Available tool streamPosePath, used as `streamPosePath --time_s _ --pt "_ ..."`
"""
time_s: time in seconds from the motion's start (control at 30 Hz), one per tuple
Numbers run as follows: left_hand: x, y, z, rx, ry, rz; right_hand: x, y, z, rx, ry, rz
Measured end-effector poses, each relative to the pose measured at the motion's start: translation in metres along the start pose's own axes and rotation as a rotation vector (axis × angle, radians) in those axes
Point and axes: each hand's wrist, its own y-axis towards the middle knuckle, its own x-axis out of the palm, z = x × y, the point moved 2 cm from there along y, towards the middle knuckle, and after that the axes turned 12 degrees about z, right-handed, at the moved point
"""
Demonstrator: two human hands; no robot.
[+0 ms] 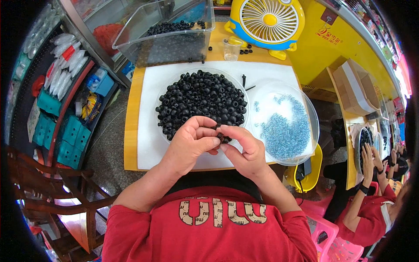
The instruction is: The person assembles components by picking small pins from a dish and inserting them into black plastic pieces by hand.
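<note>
Both my hands meet over the near edge of a round clear tray (159,101) heaped with small black hollow plastic parts (201,94). My left hand (192,142) is closed, thumb and fingers pinching around a small black part (223,139). Closed on the same spot from the other side is my right hand (245,150), its thumb and forefinger pressed to the part. My fingers hide much of it. To the right, a second round clear tray (315,131) holds many tiny pale-blue translucent pieces (286,131).
A large clear bin (161,39) of black parts stands at the back left, beside a small clear cup (231,50) and a yellow-blue fan (268,22). Two dark slim pieces (245,82) lie between the trays. A yellow bucket (310,174) stands low right; another person (371,205) works far right.
</note>
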Motion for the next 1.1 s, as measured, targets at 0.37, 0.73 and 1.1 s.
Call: streamPosePath --time_s 0.37,0.73,1.1 --pt "0.0029 -0.0024 -0.0031 -0.112 -0.17 -0.029 -0.0068 0.0048 0.0046 -0.194 -0.073 -0.016" --pt "0.0014 -0.0069 -0.0026 0.097 0.059 0.018 -0.0046 0.0061 0.0041 -0.274 -0.071 -0.072" --pt "0.0009 -0.0096 0.0024 0.098 0.066 0.015 -0.0052 0.0055 0.0016 -0.198 -0.087 -0.096"
